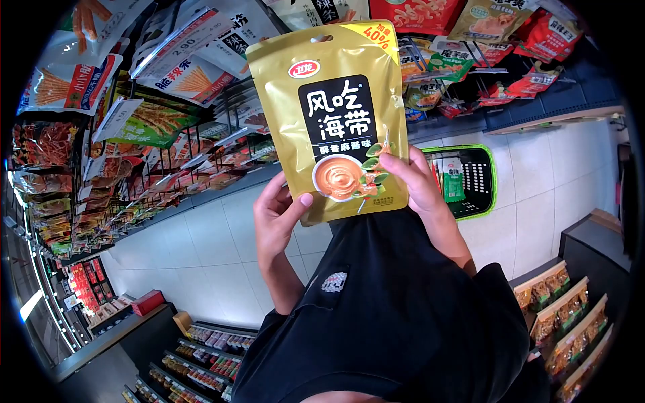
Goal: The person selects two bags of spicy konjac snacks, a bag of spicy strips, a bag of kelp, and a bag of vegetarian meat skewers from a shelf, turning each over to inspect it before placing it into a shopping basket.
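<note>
A gold snack pouch [289,80] is held upright in front of my chest, its printed front towards me. It bears a black label with white characters, a picture of a bowl of sauce and a yellow corner marked 40%. My left hand [277,213] grips the lower left edge, thumb on the front. On the lower right edge my right hand [418,180] closes, its thumb pressed on the printed leaves. The fingers behind the pouch are partly hidden.
Racks of hanging snack bags [161,121] stretch across the front and left, with price tags [178,43] sticking out. A black shopping basket [478,178] with a green rim stands on the tiled floor [201,235], holding a green packet [453,187]. Low stocked shelves [201,356] stand behind me.
</note>
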`<state>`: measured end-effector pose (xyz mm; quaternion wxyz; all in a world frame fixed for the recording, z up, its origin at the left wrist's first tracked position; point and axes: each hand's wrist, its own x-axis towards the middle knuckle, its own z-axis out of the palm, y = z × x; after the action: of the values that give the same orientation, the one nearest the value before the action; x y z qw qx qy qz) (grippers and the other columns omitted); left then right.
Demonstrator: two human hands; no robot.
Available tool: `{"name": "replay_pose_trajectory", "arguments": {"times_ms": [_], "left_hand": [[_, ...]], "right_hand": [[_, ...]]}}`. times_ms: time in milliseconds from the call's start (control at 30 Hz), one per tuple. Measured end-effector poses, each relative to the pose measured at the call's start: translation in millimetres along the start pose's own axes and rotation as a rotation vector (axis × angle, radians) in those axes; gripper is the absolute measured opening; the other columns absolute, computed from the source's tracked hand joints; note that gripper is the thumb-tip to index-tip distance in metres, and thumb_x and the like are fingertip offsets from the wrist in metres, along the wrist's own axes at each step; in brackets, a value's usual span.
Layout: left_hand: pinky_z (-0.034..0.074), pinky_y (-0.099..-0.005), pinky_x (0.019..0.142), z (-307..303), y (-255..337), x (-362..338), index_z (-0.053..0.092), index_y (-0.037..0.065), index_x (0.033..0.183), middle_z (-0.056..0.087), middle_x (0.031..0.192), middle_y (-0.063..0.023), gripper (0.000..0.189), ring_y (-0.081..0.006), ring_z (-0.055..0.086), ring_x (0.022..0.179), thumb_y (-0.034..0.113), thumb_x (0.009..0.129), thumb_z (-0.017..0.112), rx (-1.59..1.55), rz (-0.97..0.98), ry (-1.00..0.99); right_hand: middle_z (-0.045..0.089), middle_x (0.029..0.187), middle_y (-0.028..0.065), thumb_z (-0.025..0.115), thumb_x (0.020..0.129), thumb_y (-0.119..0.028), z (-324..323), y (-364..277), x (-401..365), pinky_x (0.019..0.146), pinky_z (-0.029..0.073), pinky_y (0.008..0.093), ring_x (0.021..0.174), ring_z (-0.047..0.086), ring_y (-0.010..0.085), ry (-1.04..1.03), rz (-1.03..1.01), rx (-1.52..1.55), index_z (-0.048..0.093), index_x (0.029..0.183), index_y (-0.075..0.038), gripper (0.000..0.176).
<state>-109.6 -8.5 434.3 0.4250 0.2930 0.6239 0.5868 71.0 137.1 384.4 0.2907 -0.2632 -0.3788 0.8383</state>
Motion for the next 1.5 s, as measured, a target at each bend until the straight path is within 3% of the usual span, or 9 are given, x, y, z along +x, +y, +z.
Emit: {"name": "replay_pose_trajectory", "arguments": {"times_ms": [433, 667, 867, 1067, 1200, 1267, 1367, 1467, 1500], "left_hand": [[0.047, -0.0221, 0.07, -9, -7, -2, 0.052, -0.005, 0.115, 0.064, 0.093, -0.0084, 0.033, -0.0109, 0.059, 0.084, 0.003, 0.084, 0.06, 0.03, 0.039, 0.079], [0.049, -0.0269, 0.058, -11, 11, -9, 0.052, -0.004, 0.113, 0.064, 0.081, -0.016, 0.027, -0.0198, 0.063, 0.063, 0.01, 0.089, 0.048, 0.092, 0.284, 0.392], [0.05, -0.0309, 0.078, 6, 24, -19, 0.053, -0.002, 0.12, 0.065, 0.098, -0.0137, 0.041, -0.0188, 0.064, 0.087, 0.0, 0.079, 0.06, 0.482, 0.251, 0.199], [0.04, -0.0376, 0.095, 22, 12, -12, 0.045, 0.001, 0.129, 0.047, 0.129, -0.0187, 0.058, -0.0266, 0.047, 0.118, 0.008, 0.075, 0.066, 0.524, 0.254, -0.022], [0.026, -0.0389, 0.105, 34, 9, -7, 0.025, -0.001, 0.139, 0.033, 0.141, -0.0165, 0.079, -0.0254, 0.031, 0.131, 0.021, 0.075, 0.067, 0.254, 0.247, -0.117], [0.019, -0.041, 0.108, 54, 8, -4, 0.014, -0.001, 0.142, 0.024, 0.145, -0.0173, 0.087, -0.0278, 0.024, 0.134, 0.049, 0.082, 0.053, 0.092, 0.253, -0.138], [0.019, -0.0409, 0.108, 66, 2, 0, 0.014, -0.001, 0.142, 0.024, 0.145, -0.0173, 0.087, -0.0278, 0.024, 0.134, 0.048, 0.082, 0.053, -0.077, 0.176, -0.151], [0.019, -0.0409, 0.108, 62, -9, 3, 0.014, -0.001, 0.142, 0.024, 0.144, -0.0173, 0.087, -0.0277, 0.024, 0.134, 0.048, 0.082, 0.053, -0.164, 0.055, -0.132], [0.019, -0.0408, 0.108, 61, -11, 3, 0.014, -0.001, 0.142, 0.024, 0.144, -0.0173, 0.087, -0.0277, 0.024, 0.134, 0.048, 0.082, 0.053, -0.181, 0.03, -0.126]], "right_hand": [[0.061, 0.089, 0.0027, 0.064, 0.082, -0.018, 3, -2, -4, 0.072, 0.045, 0.0224, 0.079, 0.056, 0.0073, -0.002, -0.001, -0.039, 0.058, 0.098, 0.0, 0.025], [0.061, 0.088, 0.0018, 0.064, 0.081, -0.017, 0, -2, -11, 0.07, 0.045, 0.0214, 0.078, 0.055, 0.006, 0.009, -0.063, -0.131, 0.059, 0.097, 0.001, 0.024], [0.062, 0.091, 0.0037, 0.063, 0.082, -0.015, 9, -13, -22, 0.072, 0.046, 0.0227, 0.081, 0.056, 0.0072, -0.023, -0.161, -0.187, 0.058, 0.101, 0.002, 0.025], [0.063, 0.094, 0.0057, 0.063, 0.083, -0.014, 17, -21, -30, 0.075, 0.046, 0.025, 0.084, 0.057, 0.0093, -0.007, -0.259, -0.272, 0.057, 0.104, 0.003, 0.028], [0.063, 0.094, 0.0083, 0.066, 0.078, -0.015, 22, -25, -32, 0.075, 0.046, 0.0257, 0.082, 0.059, 0.0131, -0.044, -0.349, -0.394, 0.057, 0.105, 0.003, 0.034], [0.063, 0.093, 0.0103, 0.068, 0.075, -0.016, 23, -30, -33, 0.072, 0.046, 0.0262, 0.079, 0.06, 0.0161, -0.141, -0.441, -0.551, 0.057, 0.107, 0.004, 0.039], [0.06, 0.088, 0.0107, 0.073, 0.07, -0.019, 33, -39, -35, 0.064, 0.048, 0.0279, 0.074, 0.06, 0.0199, -0.252, -0.604, -0.775, 0.054, 0.118, 0.002, 0.056], [0.059, 0.087, 0.0091, 0.076, 0.068, -0.028, 44, -33, -39, 0.064, 0.049, 0.03, 0.072, 0.06, 0.0208, -0.248, -0.637, -0.811, 0.054, 0.121, -0.002, 0.063], [0.059, 0.086, 0.008, 0.074, 0.07, -0.022, 42, -36, -39, 0.063, 0.05, 0.0282, 0.073, 0.061, 0.018, -0.305, -0.581, -0.889, 0.055, 0.12, -0.004, 0.056]]}}
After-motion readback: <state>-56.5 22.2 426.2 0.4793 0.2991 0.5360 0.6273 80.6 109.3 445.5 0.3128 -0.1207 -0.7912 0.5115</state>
